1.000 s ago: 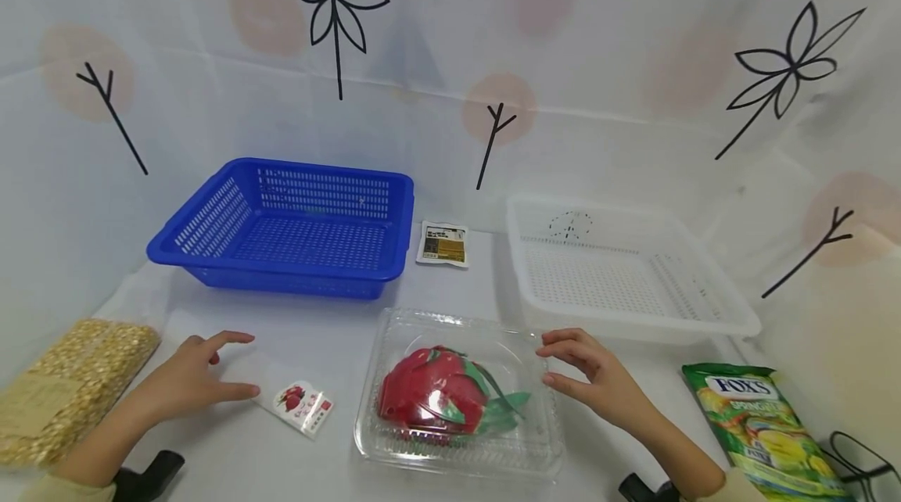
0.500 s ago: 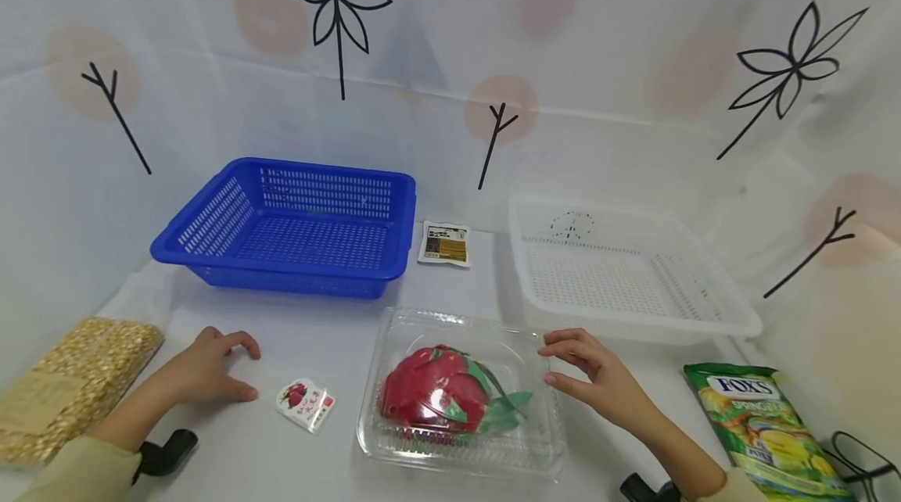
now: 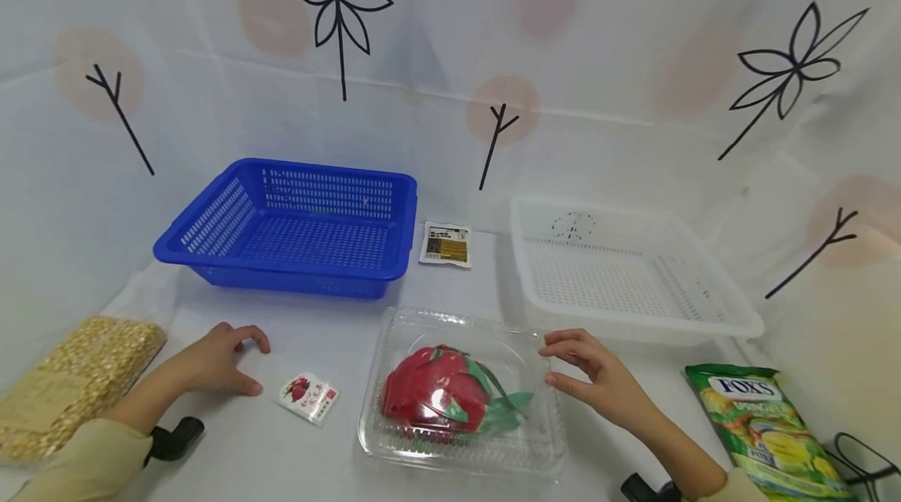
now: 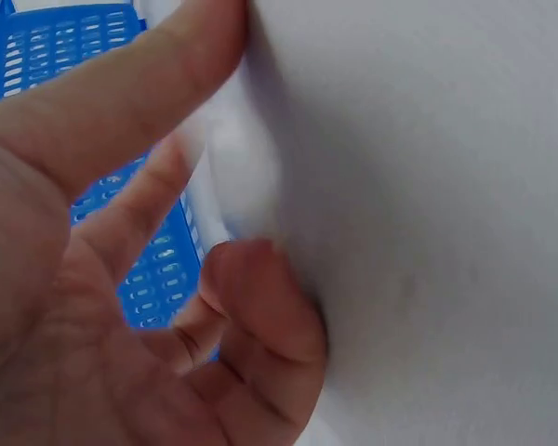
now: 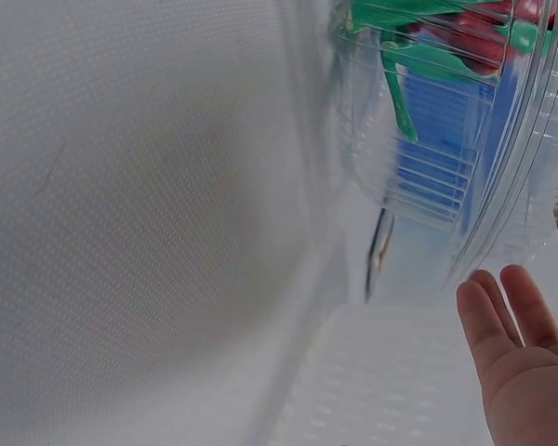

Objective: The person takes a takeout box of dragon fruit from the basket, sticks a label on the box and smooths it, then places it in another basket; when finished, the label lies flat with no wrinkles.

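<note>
My left hand (image 3: 220, 361) hovers at or rests on the white tabletop, left of a small white packet (image 3: 308, 399) with a red fruit print. Its thumb and bent fingers are spread apart, and nothing clear shows between them in the left wrist view. A clear plastic clamshell box (image 3: 461, 455) lies in the middle, holding a red, rounded thing (image 3: 432, 392) with green leaf-like strips. At the box's right edge is my right hand (image 3: 594, 377), fingers loosely extended. Its fingertips (image 5: 479, 293) are beside the lid's rim; contact cannot be told.
Behind stand a blue basket (image 3: 281, 271) and a white basket (image 3: 633, 330), with a small brown-and-white packet (image 3: 446, 244) between them. A bag of yellow grains (image 3: 84, 377) lies at far left. A green FOX'S candy bag (image 3: 767, 432) and a dark wire (image 3: 869, 471) are at right.
The left hand has drawn its fingers in and shifted slightly, and a gap from the white packet has opened. The packet has turned a little. The right hand has stayed in place.
</note>
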Available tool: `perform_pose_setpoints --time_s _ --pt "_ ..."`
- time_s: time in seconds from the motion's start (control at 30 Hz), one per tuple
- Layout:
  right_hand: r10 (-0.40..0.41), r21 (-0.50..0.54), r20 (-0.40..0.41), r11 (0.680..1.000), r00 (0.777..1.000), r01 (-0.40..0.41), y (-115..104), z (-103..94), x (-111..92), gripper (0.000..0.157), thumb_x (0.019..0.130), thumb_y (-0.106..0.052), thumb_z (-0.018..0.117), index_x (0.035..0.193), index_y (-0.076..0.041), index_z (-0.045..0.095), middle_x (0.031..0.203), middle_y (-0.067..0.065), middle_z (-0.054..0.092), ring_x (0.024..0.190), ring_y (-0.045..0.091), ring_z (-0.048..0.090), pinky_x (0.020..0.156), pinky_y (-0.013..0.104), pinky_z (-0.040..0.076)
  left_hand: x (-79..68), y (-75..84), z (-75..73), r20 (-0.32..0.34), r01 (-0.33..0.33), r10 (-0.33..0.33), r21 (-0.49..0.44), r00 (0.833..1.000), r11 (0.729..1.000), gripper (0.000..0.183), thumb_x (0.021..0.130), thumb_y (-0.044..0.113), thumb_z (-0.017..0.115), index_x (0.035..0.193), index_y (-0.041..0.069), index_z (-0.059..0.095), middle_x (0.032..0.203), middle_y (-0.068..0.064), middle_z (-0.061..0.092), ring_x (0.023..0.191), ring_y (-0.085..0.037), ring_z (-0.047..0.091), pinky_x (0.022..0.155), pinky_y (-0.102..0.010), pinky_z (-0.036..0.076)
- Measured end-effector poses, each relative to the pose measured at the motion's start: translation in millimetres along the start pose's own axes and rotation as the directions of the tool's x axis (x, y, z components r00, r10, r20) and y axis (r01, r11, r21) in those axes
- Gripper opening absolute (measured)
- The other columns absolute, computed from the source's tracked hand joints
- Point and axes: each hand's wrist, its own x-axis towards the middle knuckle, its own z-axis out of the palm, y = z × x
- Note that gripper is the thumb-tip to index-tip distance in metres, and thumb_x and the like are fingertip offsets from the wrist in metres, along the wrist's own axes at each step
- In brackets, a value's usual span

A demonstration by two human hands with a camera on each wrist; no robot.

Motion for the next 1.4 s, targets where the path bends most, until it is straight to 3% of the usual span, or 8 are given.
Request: perform_pose_setpoints --time_s 0.2,0.3,0.4,0.63,0.8,1.17,1.4 --pt "-0.006 -0.016 0.012 1.0 1.0 0.006 -1 -1.8 0 0.028 0.081 0.005 0.067 0.106 -0.006 0.063 0.114 0.007 0.051 0.11 0.006 0.049 0.093 0.016 0.04 0.0 0.6 2.9 -0.017 -0.027 0.027 0.003 0.999 1.0 0.031 0.067 0.023 0.083 0.083 0.012 0.059 0.087 -0.009 0.043 0.082 -0.025 0.042 0.07 -0.04 0.04" --pt "-0.014 -0.061 0.025 0.998 1.0 0.015 -4 -4.2 2 0.029 0.08 0.003 0.069 0.106 -0.008 0.063 0.114 0.01 0.051 0.11 0.006 0.049 0.093 0.015 0.038 -3.0 4.9 1.0 -0.078 -0.091 0.092 0.007 0.993 0.996 0.024 0.071 0.021 0.081 0.08 0.013 0.061 0.085 -0.005 0.048 0.079 -0.023 0.045 0.067 -0.037 0.04" --pt "-0.026 -0.127 0.025 0.991 0.999 0.029 -9 -7.3 7 0.031 0.078 0.0 0.072 0.106 -0.012 0.064 0.114 0.011 0.052 0.111 0.007 0.048 0.094 0.014 0.037 -7.9 15.6 -7.3 -0.15 -0.165 0.166 0.019 0.975 0.986 0.019 0.072 0.021 0.079 0.08 0.014 0.063 0.085 0.0 0.054 0.079 -0.021 0.05 0.066 -0.036 0.043" --pt "-0.096 -0.22 0.008 0.971 0.995 0.096 -26 -13.3 23 0.033 0.076 0.001 0.074 0.105 -0.013 0.065 0.112 0.006 0.055 0.109 0.011 0.05 0.093 0.014 0.037 -19.1 60.3 -38.9 -0.168 -0.289 0.28 -0.032 0.945 0.957 0.018 0.076 0.023 0.077 0.089 0.014 0.068 0.084 0.004 0.059 0.074 -0.013 0.054 0.06 -0.027 0.049" --pt "-0.13 -0.252 0.035 0.958 0.991 0.135 -41 -13.5 39 0.033 0.077 -0.002 0.074 0.106 -0.016 0.065 0.112 0.005 0.057 0.108 0.012 0.051 0.092 0.017 0.04 -24.3 92.4 -54.0 -0.183 -0.349 0.343 0.0 0.921 0.937 0.024 0.078 0.025 0.075 0.099 0.014 0.07 0.092 0.004 0.063 0.08 -0.013 0.057 0.066 -0.026 0.051" --pt "-0.114 -0.178 0.163 0.974 0.98 0.142 -71 2.2 69 0.027 0.082 -0.01 0.071 0.108 -0.016 0.066 0.113 -0.006 0.058 0.108 0.014 0.052 0.088 0.047 0.046 -18.4 151.9 -64.0 -0.221 -0.412 0.393 -0.041 0.892 0.91 0.02 0.084 0.02 0.071 0.1 0.014 0.061 0.091 0.003 0.061 0.081 -0.016 0.056 0.073 -0.032 0.051" --pt "-0.126 -0.148 0.196 0.977 0.972 0.157 -84 14.3 80 0.028 0.083 -0.012 0.071 0.11 -0.015 0.066 0.11 -0.007 0.061 0.106 0.014 0.054 0.085 0.038 0.049 -7.2 178.5 -65.2 -0.29 -0.494 0.45 -0.098 0.844 0.864 0.024 0.089 0.023 0.064 0.111 0.013 0.064 0.093 0.0 0.062 0.084 -0.015 0.06 0.073 -0.032 0.052"
